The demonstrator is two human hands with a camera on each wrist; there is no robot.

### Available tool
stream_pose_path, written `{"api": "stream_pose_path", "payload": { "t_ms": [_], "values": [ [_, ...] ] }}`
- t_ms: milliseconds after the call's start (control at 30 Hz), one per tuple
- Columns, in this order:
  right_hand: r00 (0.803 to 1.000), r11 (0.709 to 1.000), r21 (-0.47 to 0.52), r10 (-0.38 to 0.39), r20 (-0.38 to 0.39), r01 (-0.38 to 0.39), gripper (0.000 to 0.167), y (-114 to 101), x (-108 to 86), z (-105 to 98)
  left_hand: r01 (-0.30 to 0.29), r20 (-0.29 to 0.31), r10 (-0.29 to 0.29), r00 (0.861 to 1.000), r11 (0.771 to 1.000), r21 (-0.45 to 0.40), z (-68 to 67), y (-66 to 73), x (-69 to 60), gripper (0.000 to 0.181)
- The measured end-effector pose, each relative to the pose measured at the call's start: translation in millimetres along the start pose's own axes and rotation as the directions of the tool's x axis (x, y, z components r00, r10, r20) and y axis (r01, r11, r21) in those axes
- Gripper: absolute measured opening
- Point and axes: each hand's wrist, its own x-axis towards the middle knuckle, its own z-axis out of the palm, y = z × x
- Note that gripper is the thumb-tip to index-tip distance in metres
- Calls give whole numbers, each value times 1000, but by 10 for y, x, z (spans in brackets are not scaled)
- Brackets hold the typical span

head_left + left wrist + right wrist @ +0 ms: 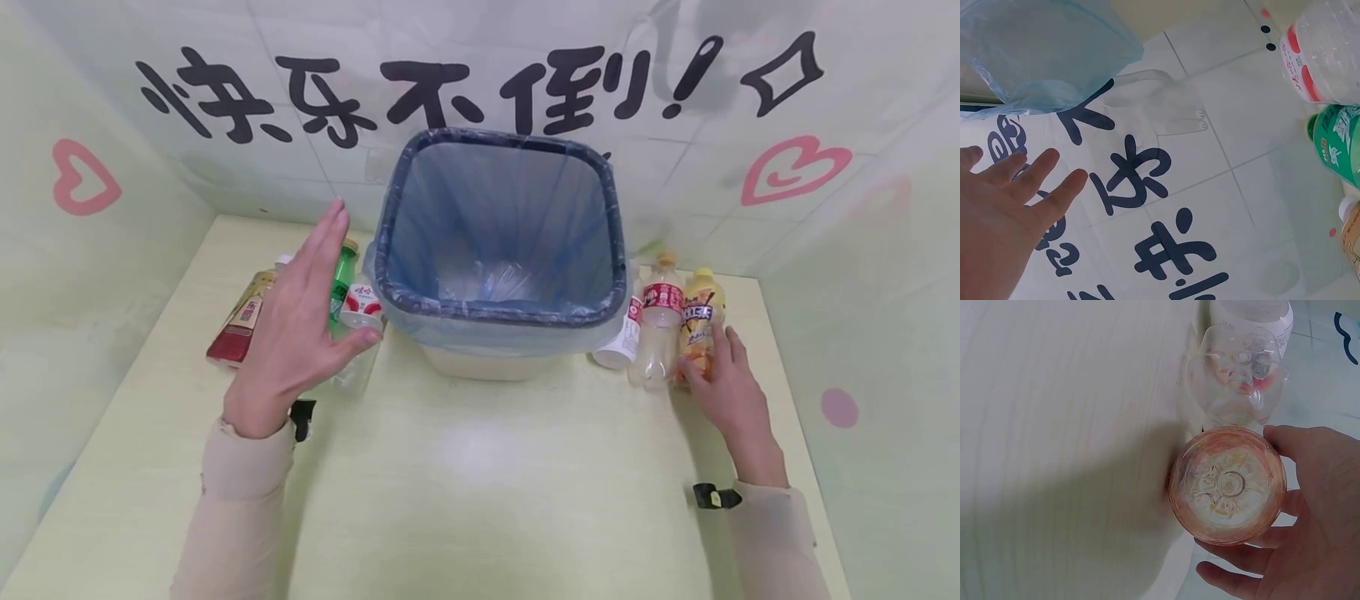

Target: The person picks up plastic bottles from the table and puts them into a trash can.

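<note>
Back wall (480, 25): black writing (427, 72) "快乐不倒!" | Table (480, 467): bin (480, 365) with bluish liner (517, 225) inside | Left hand (296, 317): fingers straight, thumb spread, apart from green bottle (346, 271) | Right hand (731, 387): fingers and thumb curled round yellow-capped bottle (701, 310), lying at table's right, beside red-labelled bottle (663, 304), small print too blurred to read

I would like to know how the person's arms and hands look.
The left hand and the right hand are bare, with no gloves. Both sleeves are long, plain and light beige. A small black piece shows by the end of each; the right one bears a yellowish mark.
</note>
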Motion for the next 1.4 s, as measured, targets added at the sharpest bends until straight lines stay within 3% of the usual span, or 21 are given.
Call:
{"api": "stream_pose_path", "payload": {
  "t_ms": [200, 333, 467, 700, 933, 1167, 1400],
  "values": [
    [1000, 1000, 2, 8, 5, -8, 83, 8, 0, -8, -46, -24, 45, 999, 999, -26, 29, 32, 60, 104],
    [1000, 1000, 7, -2, 5, 2, 82, 5, 6, -5, -51, -25, 48, 999, 994, -101, 53, 62, 93, 104],
    [1000, 1000, 9, 0, 15, 0, 81, 8, 11, 10, -24, -8, 23, 1000, 984, -175, 81, 103, 124, 106],
    [997, 998, 33, 56, 46, -57, 82, 13, -1, 28, 79, 27, -74, 997, 961, -264, 127, 205, 185, 110],
    [997, 997, 47, 56, 59, -59, 82, 42, -16, 78, 51, 5, -51, 999, 954, -295, 177, 276, 219, 109],
    [997, 997, 48, 66, 52, -68, 82, 54, -2, 123, 83, 22, -80, 997, 954, -287, 222, 288, 218, 109],
    [998, 994, 81, 66, 13, -67, 81, 44, 4, 132, 121, 24, -121, 992, 927, -355, 248, 310, 244, 103]
  ]
}}
